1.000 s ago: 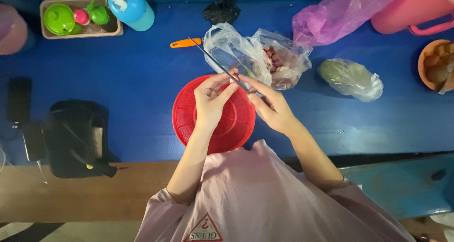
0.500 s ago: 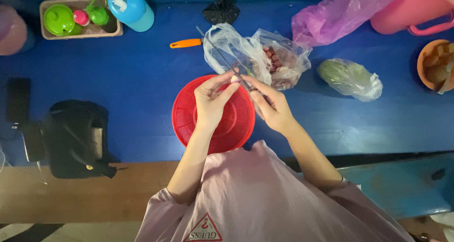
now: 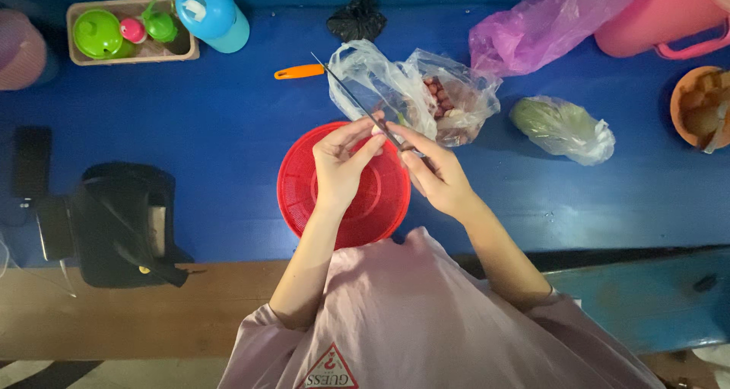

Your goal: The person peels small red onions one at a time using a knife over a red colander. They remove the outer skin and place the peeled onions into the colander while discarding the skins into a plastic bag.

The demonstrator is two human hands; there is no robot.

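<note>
Right hand [image 3: 437, 177] is clamped on the knife [image 3: 357, 100], blade slanting toward 11 o'clock over the red colander [image 3: 304, 187]. Left hand [image 3: 342, 165] pinches a small piece against the blade. A clear plastic bag [image 3: 449, 100] sits at 1 o'clock on the blue tabletop [image 3: 228, 146].

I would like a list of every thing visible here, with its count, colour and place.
knife: 1, thin dark blade, in right hand
colander: 1, red, under the hands
clear bags: 2, reddish pieces inside, behind colander
orange-handled tool: 1, left of bags
purple bag: 1, far right
wrapped green vegetable: 1, right
pink jug: 1, top right
orange bowl: 1, right edge
tray: 1, beige, green items inside, top left
blue bottle: 1, beside tray
black bag: 1, left
left hand: touches a small piece at the blade
right hand: grips knife
</note>
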